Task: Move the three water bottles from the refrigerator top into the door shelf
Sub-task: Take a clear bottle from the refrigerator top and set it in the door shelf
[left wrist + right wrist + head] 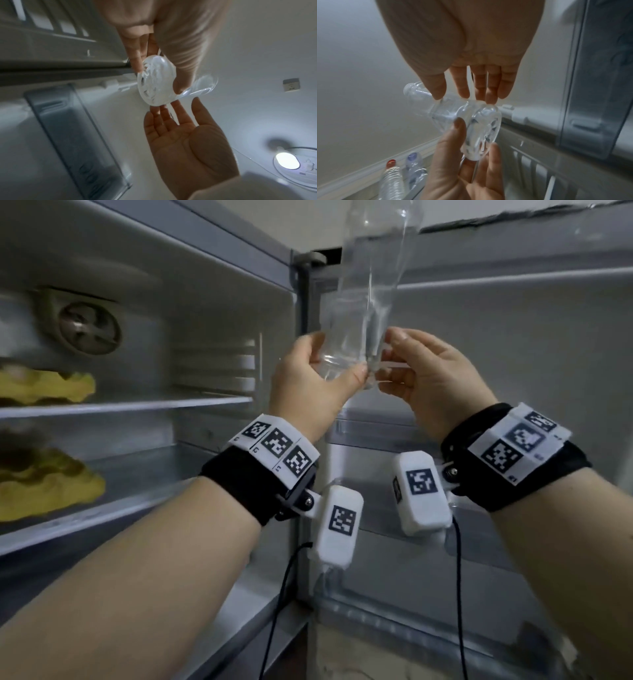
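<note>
Gripping clear bottle [370, 285] by base, left hand [308, 385]; right hand [431, 378] touching.

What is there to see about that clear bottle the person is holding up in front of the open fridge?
The clear bottle is see-through plastic, unlabelled, with a moulded ridged base. It is held high before the open fridge door, base down, leaning slightly, its top out of the head view. The left hand grips the base between thumb and fingers; the right hand touches it with straight fingertips. Its fill level is unclear.

Black wristbands [236, 477] bear coded white tags [274, 445], camera boxes [337, 525], cables [282, 580].
</note>
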